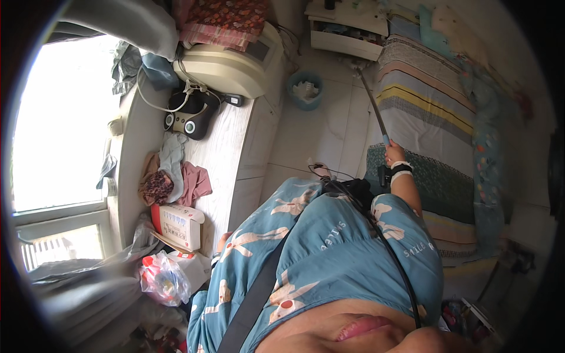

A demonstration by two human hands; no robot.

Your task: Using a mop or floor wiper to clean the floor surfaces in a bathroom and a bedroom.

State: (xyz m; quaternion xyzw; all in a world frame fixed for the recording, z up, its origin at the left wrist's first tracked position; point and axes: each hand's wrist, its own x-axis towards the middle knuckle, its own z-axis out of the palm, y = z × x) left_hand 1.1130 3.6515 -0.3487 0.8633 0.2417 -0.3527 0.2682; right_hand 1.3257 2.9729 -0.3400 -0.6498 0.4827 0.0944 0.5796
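My right hand [394, 153] is closed around the light-blue grip of a long-handled cleaning tool [373, 102]. Its dark pole slants forward along the bed's side. At the far end, a small pale head [358, 70] lies by the foot of a white drawer cabinet [342, 40]; the kind of head is too small to tell. Only a sliver of my left hand [224, 239] shows beside the wooden-topped ledge [224, 154]. Blue printed clothing hides the rest of it, so its fingers cannot be made out.
A striped bed [421, 119] runs along the right. On the floor ahead stands a blue bin [305, 90] holding white paper. The ledge carries a black massager [190, 117], crumpled clothes [174, 172], a cardboard box [181, 227] and a plastic bag [165, 280]. Cables [340, 183] hang before me.
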